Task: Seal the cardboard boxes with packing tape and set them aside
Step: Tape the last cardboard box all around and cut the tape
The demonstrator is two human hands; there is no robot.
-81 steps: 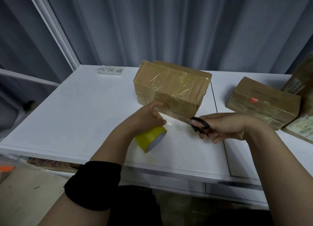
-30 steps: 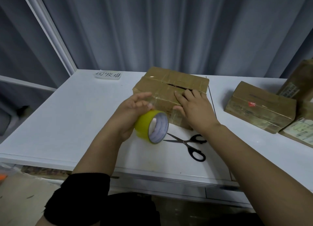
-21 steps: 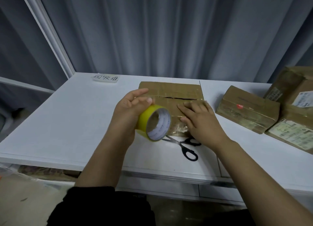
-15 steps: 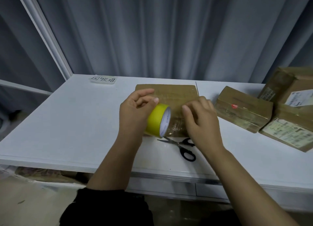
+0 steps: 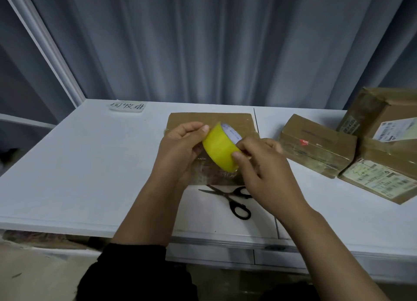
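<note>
A brown cardboard box (image 5: 225, 120) lies in the middle of the white table (image 5: 90, 160), its top facing me. Above it my left hand (image 5: 180, 149) grips a yellow roll of packing tape (image 5: 220, 148). My right hand (image 5: 264, 167) meets the roll from the right, its thumb and fingertips pinching at the roll's outer face. Both hands cover the near half of the box. Black scissors (image 5: 234, 199) lie on the table just in front of the box, partly under my right wrist.
Three more brown boxes sit at the right: a flat one (image 5: 316, 147), a labelled one (image 5: 379, 181) near the edge, and one (image 5: 383, 113) stacked behind. A paper label (image 5: 127, 106) with writing lies at the back left. Grey curtains hang behind the table.
My right hand left the box top and came onto the tape roll. My left hand turned the roll so its yellow face points toward me. The scissors, put down earlier, have stayed where they lay.
</note>
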